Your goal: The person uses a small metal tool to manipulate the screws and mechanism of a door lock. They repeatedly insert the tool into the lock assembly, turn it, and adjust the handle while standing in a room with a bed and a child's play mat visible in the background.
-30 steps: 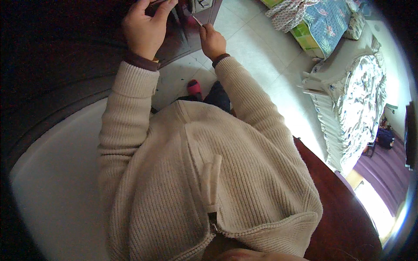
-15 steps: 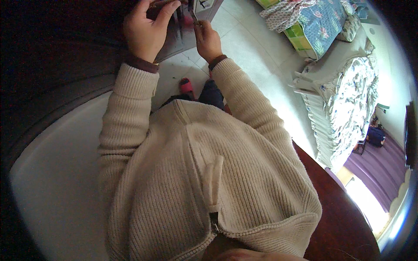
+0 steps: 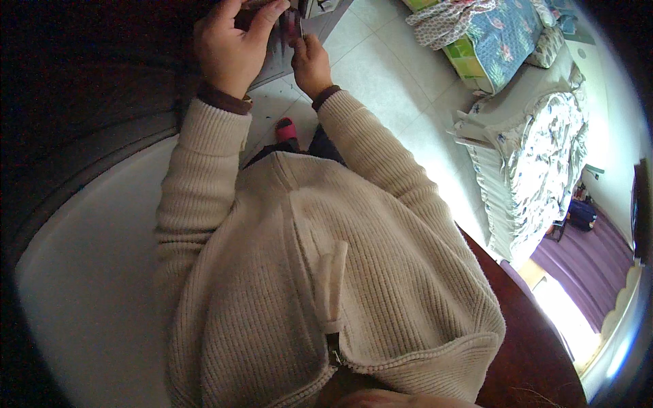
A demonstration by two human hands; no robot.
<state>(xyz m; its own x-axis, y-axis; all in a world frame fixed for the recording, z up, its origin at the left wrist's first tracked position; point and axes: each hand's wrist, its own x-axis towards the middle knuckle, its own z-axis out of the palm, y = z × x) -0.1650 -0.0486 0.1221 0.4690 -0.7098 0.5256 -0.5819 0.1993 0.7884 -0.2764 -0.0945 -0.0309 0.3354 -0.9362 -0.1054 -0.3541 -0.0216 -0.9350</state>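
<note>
At the top edge, my left hand has its thumb stretched toward its fingers, around something dark that is mostly cut off by the picture's edge. Close by on its right, my right hand is closed, pinching a slim dark tool with a thin shiny edge that points up toward the left thumb. What kind of tool it is cannot be made out. Both hands are in front of a dark, glossy piece of furniture. Ribbed beige sleeves cover both forearms.
Pale floor tiles lie to the right, with a red slipper on my foot below. Further right are a bed with flowered blue bedding and a sofa-like seat under a white patterned cover. A purple curtain hangs beyond.
My right hand has moved a little left and down with the slim tool, nearer my left hand. The left hand has hardly shifted.
</note>
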